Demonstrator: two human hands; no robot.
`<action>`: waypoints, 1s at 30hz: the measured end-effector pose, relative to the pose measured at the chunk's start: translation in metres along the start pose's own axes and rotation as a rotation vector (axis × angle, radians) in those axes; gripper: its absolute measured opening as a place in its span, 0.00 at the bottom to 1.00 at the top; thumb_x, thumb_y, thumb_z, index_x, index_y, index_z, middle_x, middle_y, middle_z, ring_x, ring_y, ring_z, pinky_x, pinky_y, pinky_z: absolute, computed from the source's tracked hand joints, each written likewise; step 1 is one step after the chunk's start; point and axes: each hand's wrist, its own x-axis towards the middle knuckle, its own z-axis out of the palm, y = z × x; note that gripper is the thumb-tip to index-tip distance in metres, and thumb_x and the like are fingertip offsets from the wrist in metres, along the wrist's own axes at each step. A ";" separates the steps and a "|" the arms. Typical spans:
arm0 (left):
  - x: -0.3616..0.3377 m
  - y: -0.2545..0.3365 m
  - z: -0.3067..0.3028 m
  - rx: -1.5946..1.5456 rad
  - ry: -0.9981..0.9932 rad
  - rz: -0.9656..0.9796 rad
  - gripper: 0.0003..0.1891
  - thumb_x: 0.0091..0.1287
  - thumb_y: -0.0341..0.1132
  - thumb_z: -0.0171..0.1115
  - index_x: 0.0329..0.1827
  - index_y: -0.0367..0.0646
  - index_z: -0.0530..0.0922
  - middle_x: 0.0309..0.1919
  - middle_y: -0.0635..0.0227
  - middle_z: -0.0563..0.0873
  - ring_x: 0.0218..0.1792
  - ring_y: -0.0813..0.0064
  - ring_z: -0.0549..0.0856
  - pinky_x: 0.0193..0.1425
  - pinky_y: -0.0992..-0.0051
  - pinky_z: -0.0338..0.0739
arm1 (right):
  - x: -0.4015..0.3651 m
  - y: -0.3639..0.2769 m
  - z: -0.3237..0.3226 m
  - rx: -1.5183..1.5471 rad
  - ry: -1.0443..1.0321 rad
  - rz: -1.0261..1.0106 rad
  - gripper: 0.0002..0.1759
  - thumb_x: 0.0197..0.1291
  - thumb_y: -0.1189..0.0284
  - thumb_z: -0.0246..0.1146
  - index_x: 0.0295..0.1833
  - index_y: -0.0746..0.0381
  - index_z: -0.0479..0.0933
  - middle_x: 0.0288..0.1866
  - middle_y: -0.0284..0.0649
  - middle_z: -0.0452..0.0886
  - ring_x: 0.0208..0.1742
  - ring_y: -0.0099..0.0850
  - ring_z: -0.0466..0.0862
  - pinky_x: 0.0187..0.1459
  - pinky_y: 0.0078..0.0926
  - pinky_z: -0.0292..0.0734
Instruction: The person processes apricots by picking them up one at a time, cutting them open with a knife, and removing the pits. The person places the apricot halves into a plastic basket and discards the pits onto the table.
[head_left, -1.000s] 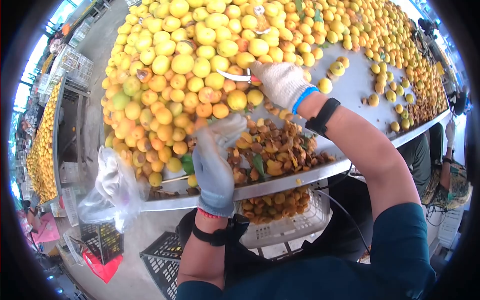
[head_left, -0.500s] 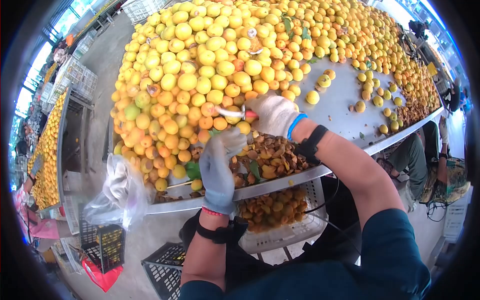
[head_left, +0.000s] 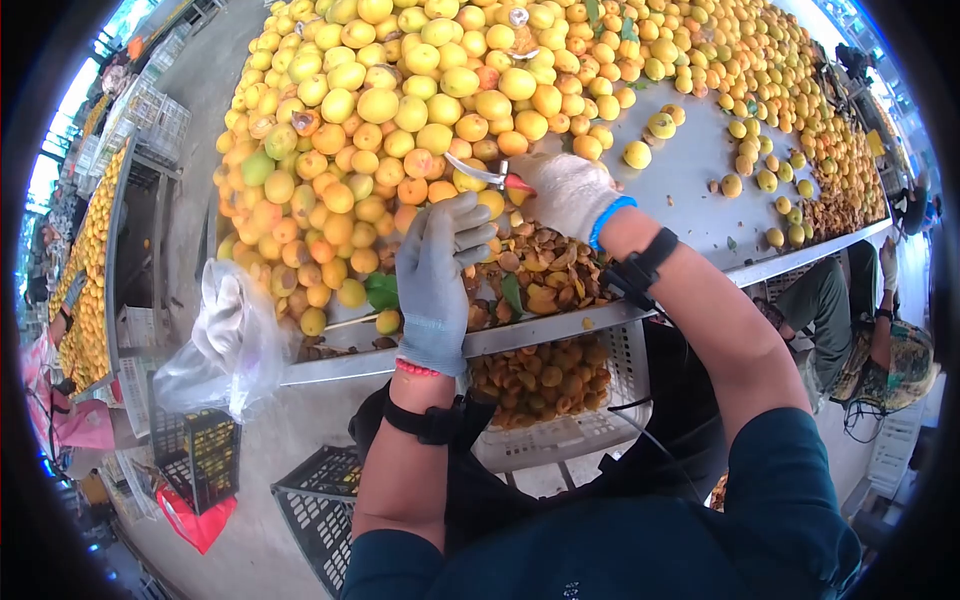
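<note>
My right hand (head_left: 570,195), in a whitish glove with a blue cuff, grips a small curved knife (head_left: 477,172) by its red handle. The blade points left over the apricots (head_left: 385,130). Lower and to the left, my left hand (head_left: 438,265), in a grey glove, is held over the pile's front edge with its fingers stretched and slightly bent; no fruit shows in it. A yellow apricot (head_left: 490,203) lies just beyond its fingertips. Cut brownish apricot pieces (head_left: 545,265) are heaped between my hands and the table's metal rim (head_left: 545,333).
A clear plastic bag (head_left: 225,345) hangs at the table's left corner. Below the rim, a white crate (head_left: 632,385) holds more apricot pieces. Black crates (head_left: 322,505) stand on the floor at left. Other people are at both sides, one in green trousers (head_left: 820,310) at right.
The view has shifted, moving the pile up slightly in the picture. My left hand's fingers have straightened somewhat. My right hand still holds the knife, its blade now angled more up and left.
</note>
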 end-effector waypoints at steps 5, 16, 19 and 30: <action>0.001 0.007 -0.001 0.072 0.024 -0.078 0.20 0.79 0.44 0.48 0.61 0.38 0.77 0.52 0.59 0.84 0.46 0.71 0.86 0.53 0.72 0.79 | -0.007 -0.006 -0.002 0.493 0.029 -0.009 0.21 0.53 0.68 0.71 0.53 0.59 0.78 0.39 0.47 0.85 0.41 0.45 0.87 0.43 0.39 0.81; -0.007 0.006 0.003 -0.466 -0.368 0.016 0.26 0.75 0.30 0.49 0.75 0.35 0.63 0.65 0.55 0.74 0.61 0.61 0.80 0.67 0.58 0.77 | -0.094 -0.036 -0.036 1.205 0.126 -0.018 0.10 0.68 0.68 0.61 0.48 0.63 0.79 0.26 0.27 0.74 0.24 0.13 0.71 0.24 0.16 0.65; -0.011 0.006 0.003 -0.391 -0.396 0.089 0.29 0.71 0.31 0.48 0.75 0.33 0.62 0.68 0.48 0.72 0.67 0.54 0.76 0.74 0.54 0.69 | -0.123 -0.044 -0.035 1.198 -0.010 0.037 0.09 0.70 0.67 0.60 0.44 0.62 0.79 0.25 0.25 0.73 0.22 0.14 0.70 0.23 0.17 0.63; -0.020 0.015 0.009 -0.358 -0.401 0.061 0.33 0.70 0.39 0.53 0.76 0.33 0.60 0.67 0.44 0.74 0.65 0.49 0.78 0.71 0.55 0.72 | -0.137 -0.042 -0.009 1.554 -0.408 0.139 0.19 0.73 0.55 0.59 0.49 0.62 0.78 0.35 0.30 0.77 0.32 0.15 0.71 0.33 0.15 0.68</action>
